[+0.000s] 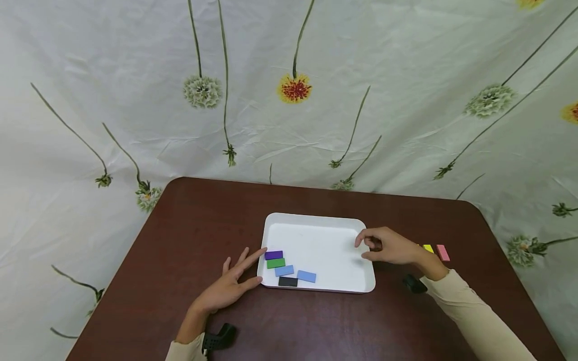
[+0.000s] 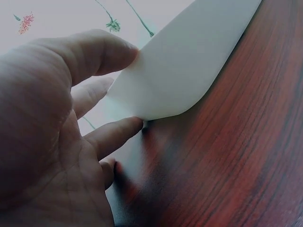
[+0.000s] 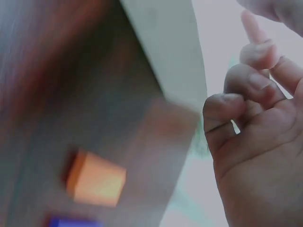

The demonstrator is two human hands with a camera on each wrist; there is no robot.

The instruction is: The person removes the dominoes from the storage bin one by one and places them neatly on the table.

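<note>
A white tray (image 1: 322, 243) lies on the dark brown table. Toward its left front sit a purple block (image 1: 273, 255), a green block (image 1: 276, 263), a black block (image 1: 288, 282) and two light blue blocks (image 1: 306, 276). My left hand (image 1: 224, 290) has its fingers extended along the tray's left edge; in the left wrist view, fingertips touch the outer wall (image 2: 175, 66). Over the tray's right edge hovers my right hand (image 1: 389, 245), thumb and forefinger apart, other fingers loosely bent, nothing visible between them.
Right of the tray, a yellow block (image 1: 428, 248) and a pink block (image 1: 443, 252) lie beside my right wrist, which partly covers that row. An orange block (image 3: 97, 179) and a violet-blue one (image 3: 75, 222) appear blurred in the right wrist view. Flower-printed cloth (image 1: 253, 115) hangs behind the table.
</note>
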